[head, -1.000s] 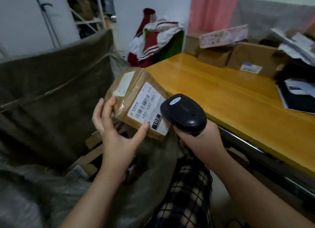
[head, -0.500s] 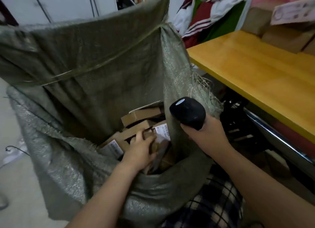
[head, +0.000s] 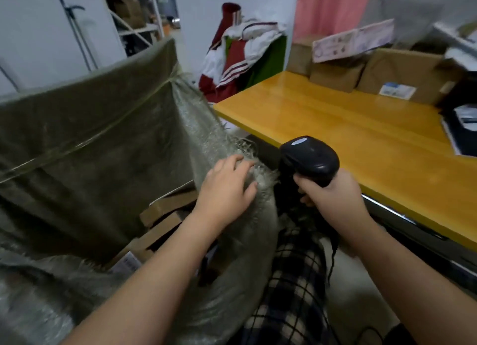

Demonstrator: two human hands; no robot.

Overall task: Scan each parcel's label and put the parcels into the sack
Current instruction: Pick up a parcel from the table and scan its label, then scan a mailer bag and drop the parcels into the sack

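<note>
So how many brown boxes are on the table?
3 boxes: one at the far corner, a second right of it, a larger labelled one further right. Others may be hidden.

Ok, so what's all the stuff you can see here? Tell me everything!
sack: one, grey-green, left, open at the top
parcels: at least three, brown, inside the sack
table: one, yellow, right
boxes: about three, brown, far side of the table
scanner: one, black, held by the table's near edge
clothes: one pile, red, white and green, behind the table's corner
curtain: one, pink, at the back
trousers: black-and-white check, bottom middle
left hand: empty, resting on the sack's rim
right hand: grips the scanner
</note>
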